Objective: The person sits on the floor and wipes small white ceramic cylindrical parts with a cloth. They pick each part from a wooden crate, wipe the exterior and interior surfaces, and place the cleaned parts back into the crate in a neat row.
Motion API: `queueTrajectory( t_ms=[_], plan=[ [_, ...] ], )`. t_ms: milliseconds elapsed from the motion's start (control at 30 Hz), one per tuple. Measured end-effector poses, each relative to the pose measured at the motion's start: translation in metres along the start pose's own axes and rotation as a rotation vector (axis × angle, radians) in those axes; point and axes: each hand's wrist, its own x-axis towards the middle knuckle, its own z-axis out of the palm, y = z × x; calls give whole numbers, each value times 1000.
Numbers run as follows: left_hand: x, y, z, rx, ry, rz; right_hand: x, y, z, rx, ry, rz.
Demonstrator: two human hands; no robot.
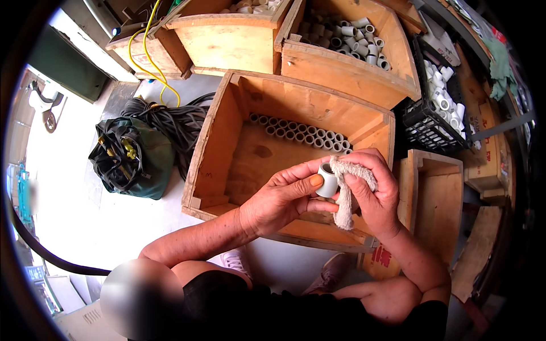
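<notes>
Between the thumb and fingers of my left hand (283,187) is a short grey plastic pipe coupling (327,183), its open end tilted up. My right hand (375,187) grips a beige terry cloth (343,217), pressed against the coupling's right side. Both hands are above a large wooden box (209,149). Inside it, along the far wall, stand grey pipe couplings (302,128) on end in close rows. My fingers and the cloth hide the box's near right part.
Behind stands a wooden box (341,70) of loose grey couplings. At right are a black plastic crate (426,123) of white fittings and a smaller wooden box (437,204). Left lie a dark green bag (149,157), coiled black cable (166,115) and a yellow cord (147,55).
</notes>
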Motion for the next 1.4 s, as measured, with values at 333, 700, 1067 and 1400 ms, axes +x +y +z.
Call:
queueTrajectory(
  t_ms=[333, 700, 1067, 1400],
  plan=[
    [3, 5, -9, 435, -28, 79, 10, -7, -23, 229, -203, 373],
    [4, -5, -23, 454, 111, 194, 13, -22, -10, -421, -275, -336],
    [-2, 6, -14, 301, 269, 85, 13, -27, -26, -449, -212, -415],
    [-2, -1, -7, 701, 82, 283, 9, -22, -13, -263, -253, -152]
  ],
)
